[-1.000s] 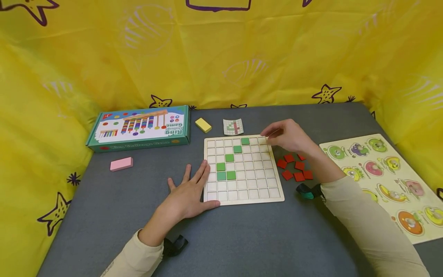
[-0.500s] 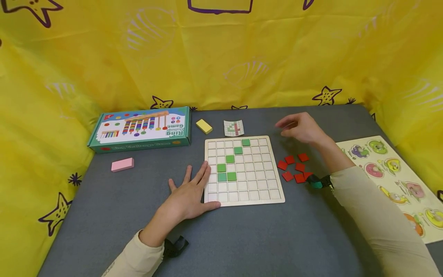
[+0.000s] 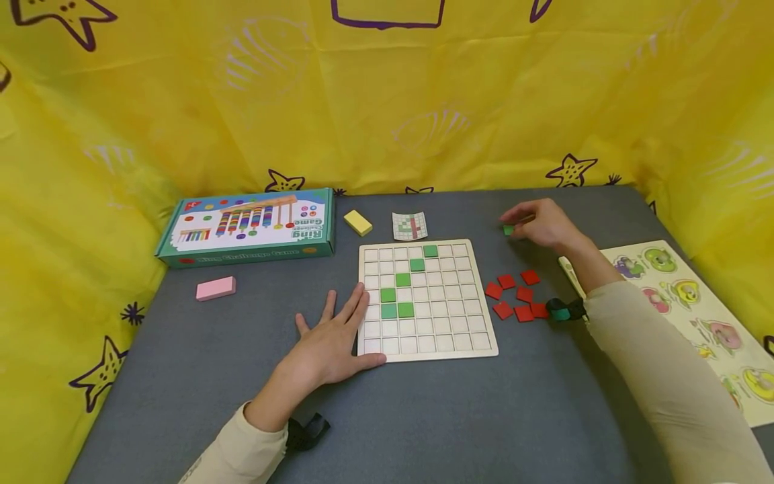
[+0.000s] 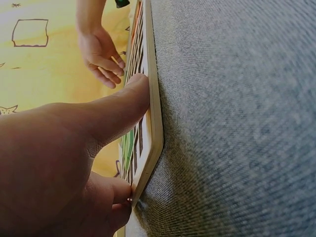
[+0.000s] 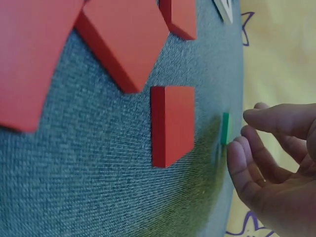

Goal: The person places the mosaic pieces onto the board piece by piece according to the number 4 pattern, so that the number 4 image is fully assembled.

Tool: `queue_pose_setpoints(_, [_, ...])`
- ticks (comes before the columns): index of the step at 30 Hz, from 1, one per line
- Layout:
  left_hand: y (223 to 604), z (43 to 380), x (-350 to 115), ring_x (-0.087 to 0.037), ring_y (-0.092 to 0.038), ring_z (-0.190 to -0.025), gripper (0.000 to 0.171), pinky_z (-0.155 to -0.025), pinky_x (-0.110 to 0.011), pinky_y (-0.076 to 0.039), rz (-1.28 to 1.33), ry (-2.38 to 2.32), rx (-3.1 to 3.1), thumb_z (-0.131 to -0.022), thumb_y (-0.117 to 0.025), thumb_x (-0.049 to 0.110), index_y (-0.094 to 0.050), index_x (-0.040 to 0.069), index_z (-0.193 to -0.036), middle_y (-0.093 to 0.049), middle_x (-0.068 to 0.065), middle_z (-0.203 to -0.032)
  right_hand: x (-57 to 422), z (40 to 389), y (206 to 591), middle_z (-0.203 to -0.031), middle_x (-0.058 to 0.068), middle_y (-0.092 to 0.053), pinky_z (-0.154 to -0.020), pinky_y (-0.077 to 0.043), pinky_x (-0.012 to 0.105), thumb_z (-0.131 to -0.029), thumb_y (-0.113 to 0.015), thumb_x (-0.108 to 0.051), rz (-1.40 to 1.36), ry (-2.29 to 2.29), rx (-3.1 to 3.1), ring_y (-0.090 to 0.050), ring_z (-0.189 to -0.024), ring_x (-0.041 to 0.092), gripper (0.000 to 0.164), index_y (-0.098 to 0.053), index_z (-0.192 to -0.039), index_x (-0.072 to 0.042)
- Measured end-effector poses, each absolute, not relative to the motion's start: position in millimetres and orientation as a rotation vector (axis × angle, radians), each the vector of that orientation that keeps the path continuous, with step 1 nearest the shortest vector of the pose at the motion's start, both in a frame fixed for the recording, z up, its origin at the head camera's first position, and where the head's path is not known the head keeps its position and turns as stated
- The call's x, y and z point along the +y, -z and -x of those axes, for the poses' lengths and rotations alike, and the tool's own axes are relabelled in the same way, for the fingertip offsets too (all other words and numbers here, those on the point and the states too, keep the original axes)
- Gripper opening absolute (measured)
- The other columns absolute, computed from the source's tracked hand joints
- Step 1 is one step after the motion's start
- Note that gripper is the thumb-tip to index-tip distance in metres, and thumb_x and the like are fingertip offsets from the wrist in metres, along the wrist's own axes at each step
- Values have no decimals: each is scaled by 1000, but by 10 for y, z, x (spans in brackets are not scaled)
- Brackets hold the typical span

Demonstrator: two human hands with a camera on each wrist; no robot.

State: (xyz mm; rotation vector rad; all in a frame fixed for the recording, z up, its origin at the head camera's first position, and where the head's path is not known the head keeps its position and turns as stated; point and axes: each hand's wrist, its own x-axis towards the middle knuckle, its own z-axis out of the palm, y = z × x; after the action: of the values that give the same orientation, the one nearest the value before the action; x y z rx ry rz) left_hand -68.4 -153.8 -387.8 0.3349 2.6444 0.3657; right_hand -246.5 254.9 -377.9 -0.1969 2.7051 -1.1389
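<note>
My left hand (image 3: 326, 346) is spread flat, its fingers and thumb resting on the left edge and near corner of a wooden grid board (image 3: 447, 329). In the left wrist view its thumb lies along the board's rim (image 4: 157, 108). Several green tiles (image 3: 402, 279) sit in the board's squares in a stepped diagonal. Beyond the board's far right corner, my right hand (image 3: 547, 222) reaches over a single green tile (image 3: 508, 230). The right wrist view has that tile just past the loosely bent fingertips, with the thumb and fingers parted.
Several red tiles (image 3: 524, 294) lie right of the board. A pattern card (image 3: 409, 226) and a yellow block (image 3: 358, 223) are behind it. The game box (image 3: 248, 225) and a pink block (image 3: 216, 288) are at left, a fruit puzzle board (image 3: 683, 316) at right.
My right hand has moved right from the board's far right corner to the loose green tile, which now shows at its fingertips. The left hand has stayed on the board.
</note>
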Motion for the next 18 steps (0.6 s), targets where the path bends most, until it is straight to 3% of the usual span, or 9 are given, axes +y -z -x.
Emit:
queue_pose_setpoints(3, [3874,686,-1533,-43,2,-161,111,-104,-92,-3,-335,-364,2645,-89,-66,73,-7,25,-169,6,9,-176,2564,2488,3792,-126,26,-69,-74,-49,20,-91,-71,0,166,1138,2698,-65,-92,12,35,-70,-126,4])
queue_pose_setpoints(11, [3871,683,-1532,-43,1,-161,111,-105,-91,-4,-334,-354,2645,-89,-66,73,-7,24,-169,7,9,-176,2573,2517,3831,-126,28,-68,-73,-48,23,-90,-69,4,140,1104,2702,-62,-102,30,37,-70,-127,5])
queue_pose_setpoints(18, [3869,687,-1529,-43,2,-162,111,-105,-91,-4,-329,-348,2644,-89,-66,73,-7,25,-169,7,10,-176,2573,2548,3842,-122,27,-68,-72,-49,26,-90,-67,4,131,1043,2725,-61,-97,28,35,-72,-125,4])
